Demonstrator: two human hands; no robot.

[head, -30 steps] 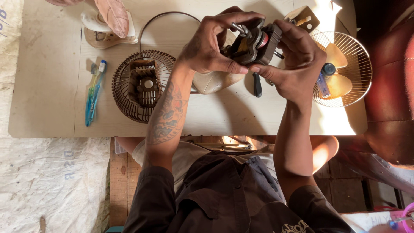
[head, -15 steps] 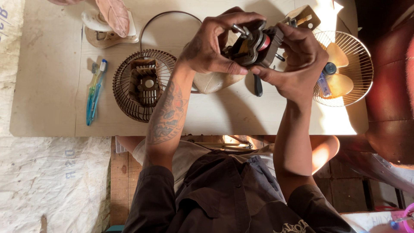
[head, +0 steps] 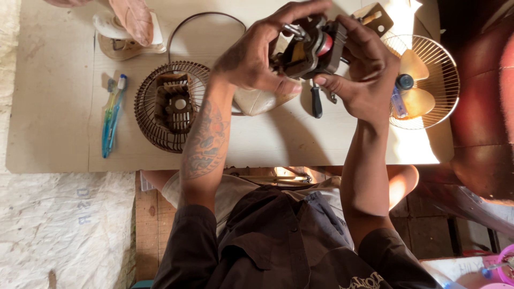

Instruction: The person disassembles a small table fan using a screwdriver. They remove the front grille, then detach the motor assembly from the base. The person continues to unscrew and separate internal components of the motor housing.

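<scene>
Dark metal fan motor gripped in both hands, left hand and right hand closed around it, above counter.

Pale wooden board with toothbrushes, brown fan grille, bladed fan guard, screwdriver.

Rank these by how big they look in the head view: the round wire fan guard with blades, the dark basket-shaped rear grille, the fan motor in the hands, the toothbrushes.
1. Wire fan guard with blades, though its edge is cropped by a hand.
2. Rear grille, close behind; nearly alike.
3. Fan motor, held nearer the camera, so it is unsure.
4. Toothbrushes, long but thin.
</scene>
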